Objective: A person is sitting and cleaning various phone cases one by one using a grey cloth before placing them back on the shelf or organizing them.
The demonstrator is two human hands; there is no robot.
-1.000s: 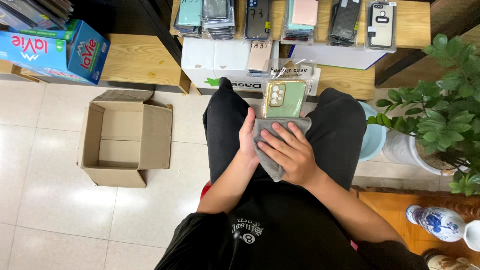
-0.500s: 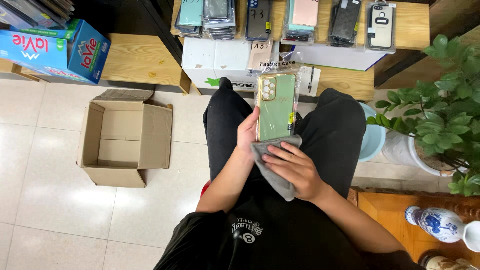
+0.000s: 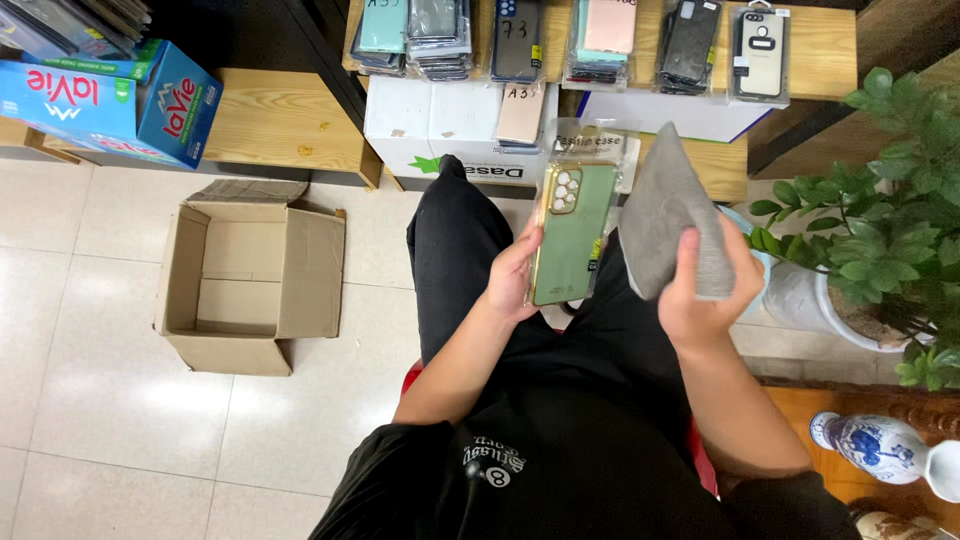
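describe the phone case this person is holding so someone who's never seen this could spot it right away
Find the seated person's black-trousered lap. Just above it, the left hand holds a green phone case upright in a clear wrapper. Unlike the cases stacked on the wooden shelf, it has gold edging and sits beside a grey cloth.

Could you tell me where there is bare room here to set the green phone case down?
Bare tiles lie left of the open cardboard box and between it and the person's leg. The wooden shelf is bare right of the blue carton. The upper shelf of packaged cases is crowded. The left hand holds the green phone case, the right hand a grey cloth.
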